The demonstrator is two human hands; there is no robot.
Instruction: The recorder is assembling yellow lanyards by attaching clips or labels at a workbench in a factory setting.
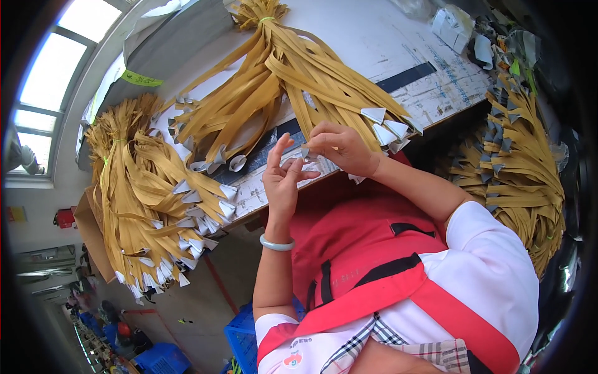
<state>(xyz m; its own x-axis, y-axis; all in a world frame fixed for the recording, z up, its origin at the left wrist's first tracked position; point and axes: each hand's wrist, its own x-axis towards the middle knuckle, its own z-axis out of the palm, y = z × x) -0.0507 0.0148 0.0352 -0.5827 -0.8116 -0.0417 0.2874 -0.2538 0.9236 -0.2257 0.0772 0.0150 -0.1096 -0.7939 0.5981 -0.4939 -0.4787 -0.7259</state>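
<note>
Three big bundles of yellow bands spread about the worktable [398, 37]: one fanned across it [280, 75], one hanging off its edge [143, 206], one heaped at the far side [523, 168], all tipped with small white paper cones. Both hands meet just above the table edge. The right hand [342, 148] pinches a small white tip [304, 151]; the left hand [281, 181] is open-fingered beside it. I'd keep the pinch light and fold squarely.

red apron, white short sleeves, pale green bangle [276, 244].
</note>
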